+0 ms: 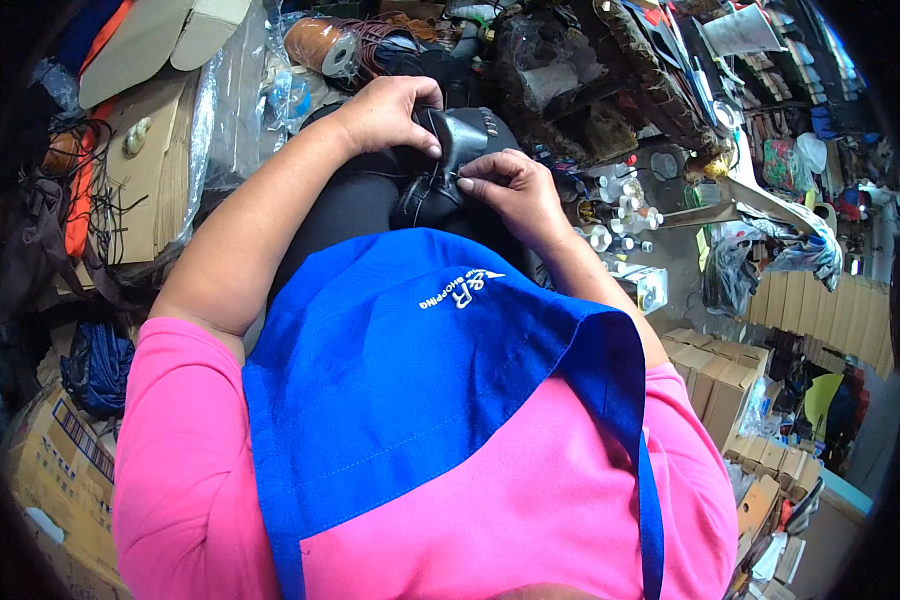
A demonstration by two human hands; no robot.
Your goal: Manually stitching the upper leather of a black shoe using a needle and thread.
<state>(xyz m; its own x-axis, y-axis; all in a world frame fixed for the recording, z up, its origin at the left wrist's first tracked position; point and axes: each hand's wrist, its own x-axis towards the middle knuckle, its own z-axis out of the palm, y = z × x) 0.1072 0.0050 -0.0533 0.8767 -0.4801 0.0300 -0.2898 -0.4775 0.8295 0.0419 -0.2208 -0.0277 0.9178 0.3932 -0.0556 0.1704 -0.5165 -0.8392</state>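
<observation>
A glossy black leather piece (pixel 462 138), shaped like a shoe upper, rests on my black-clad lap. Thick stitches run along its far right edge. My left hand (pixel 395 115) is closed on its left side, with thumb and fingers curled over the edge. On the near right side, my right hand (pixel 518 193) pinches thumb and forefinger together at the leather's edge. Whatever lies between those fingertips is too small to make out; thin dark strands show beside them. A blue apron (pixel 410 370) covers my front up to the lap.
An orange thread spool (pixel 320 46) lies beyond my left hand. Stacked cardboard (pixel 155 170) stands at the left. Several small bottles (pixel 620 205) crowd the floor on the right, near a wooden-framed stand (pixel 745 190). Brown boxes (pixel 715 375) are piled farther right.
</observation>
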